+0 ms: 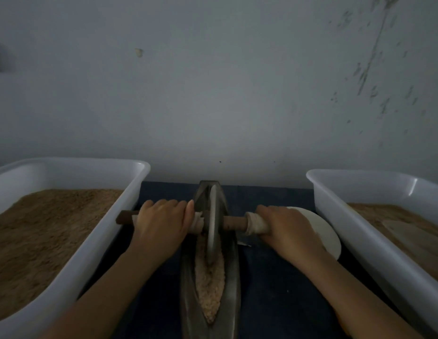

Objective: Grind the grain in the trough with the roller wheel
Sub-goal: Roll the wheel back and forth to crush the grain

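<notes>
Dark cloth (274, 277), both hands on axle (233, 222)

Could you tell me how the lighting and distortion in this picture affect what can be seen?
Head view: dim, bluish light with a darker left side; small glare on the right tub's rim; wide-angle bending bows the left tub outward; the roller wheel, grain and both hands remain legible, slightly soft.
</notes>
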The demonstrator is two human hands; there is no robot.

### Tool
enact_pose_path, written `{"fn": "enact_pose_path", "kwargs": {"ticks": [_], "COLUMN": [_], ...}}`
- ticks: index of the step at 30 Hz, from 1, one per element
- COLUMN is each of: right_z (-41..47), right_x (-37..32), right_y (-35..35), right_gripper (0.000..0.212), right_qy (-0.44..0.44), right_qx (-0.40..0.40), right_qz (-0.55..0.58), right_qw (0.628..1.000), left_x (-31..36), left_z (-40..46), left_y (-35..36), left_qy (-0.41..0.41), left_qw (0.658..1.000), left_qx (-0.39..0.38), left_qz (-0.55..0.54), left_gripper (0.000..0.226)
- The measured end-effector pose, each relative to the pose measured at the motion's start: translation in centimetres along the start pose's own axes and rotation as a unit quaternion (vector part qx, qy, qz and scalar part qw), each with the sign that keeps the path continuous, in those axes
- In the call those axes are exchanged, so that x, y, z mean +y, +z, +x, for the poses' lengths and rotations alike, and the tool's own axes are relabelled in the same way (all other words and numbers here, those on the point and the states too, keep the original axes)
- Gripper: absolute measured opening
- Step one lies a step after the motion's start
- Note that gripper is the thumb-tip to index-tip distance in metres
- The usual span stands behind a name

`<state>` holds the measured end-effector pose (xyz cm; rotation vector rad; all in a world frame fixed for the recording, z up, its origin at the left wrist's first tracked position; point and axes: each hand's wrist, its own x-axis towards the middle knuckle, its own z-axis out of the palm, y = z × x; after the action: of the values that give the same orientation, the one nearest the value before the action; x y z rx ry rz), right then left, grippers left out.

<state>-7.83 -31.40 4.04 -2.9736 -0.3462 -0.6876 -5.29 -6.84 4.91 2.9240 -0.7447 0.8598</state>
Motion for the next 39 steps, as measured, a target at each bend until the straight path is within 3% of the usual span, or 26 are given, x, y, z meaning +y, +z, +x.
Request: {"fn": "enact_pose_path", "kwargs": {"ticks": [4,7,9,13,18,21,25,26,30,33,36,38,39], "right_z": [1.9,2.1,1.6,-0.3,-1.5,-1.5,-0.9,-0.6,1.1,2.7,3.0,2.1,1.5], "right_x": [-0.2,-0.4,-0.2,-0.1,-1.5,-1.9,-1.8,-1.6,-0.2,0.5,0.7,0.8,0.8], "right_y": [1.0,1.2,1.1,-0.4,-4.9,-6.0,-4.7,-4.1,-0.5,1.1,1.3,0.7,0.1], "right_gripper": [0.029,0.035,0.031,0.018,0.008,0.010,0.014,0.007,0.021,0.016,0.020,0.034,0.041], "right_qy": [-0.002,-0.001,-0.004,0.016,0.034,0.029,0.043,0.037,0.006,-0.006,-0.012,-0.019,-0.020], "right_qx": [0.094,0.118,0.105,-0.046,-0.260,-0.302,-0.262,-0.223,-0.049,0.024,0.025,-0.019,-0.050], "right_qz": [-0.059,-0.058,-0.049,-0.006,0.039,0.032,0.020,0.013,-0.027,-0.041,-0.036,-0.018,0.006], "right_qw": [0.994,0.991,0.993,0.999,0.964,0.952,0.964,0.974,0.998,0.999,0.999,0.999,0.999], "left_x": [-0.7,-0.7,-0.5,0.1,-0.4,-0.5,-0.5,-0.6,-0.8,-0.9,-0.5,-0.1,0.1], "left_z": [1.3,1.5,1.0,-0.3,-0.1,-0.2,0.4,0.6,1.5,2.2,2.1,1.5,1.2], "left_y": [1.6,1.8,1.4,-0.4,-2.9,-3.3,-2.4,-1.9,0.1,0.9,0.9,0.6,0.4], "left_qy": [-0.049,-0.063,-0.060,-0.001,0.111,0.119,0.103,0.093,0.039,0.004,-0.016,-0.022,-0.025], "left_qw": [0.997,0.996,0.996,0.999,0.962,0.953,0.951,0.956,0.977,0.987,0.992,0.996,0.996], "left_qx": [0.045,0.057,0.052,-0.028,-0.217,-0.249,-0.250,-0.234,-0.135,-0.080,-0.057,-0.017,-0.003], "left_qz": [-0.028,-0.037,-0.044,0.032,0.126,0.124,0.150,0.151,0.162,0.142,0.109,0.089,0.080], "left_gripper": [0.025,0.039,0.036,0.021,0.051,0.047,0.065,0.067,0.057,0.049,0.033,0.012,0.014]}}
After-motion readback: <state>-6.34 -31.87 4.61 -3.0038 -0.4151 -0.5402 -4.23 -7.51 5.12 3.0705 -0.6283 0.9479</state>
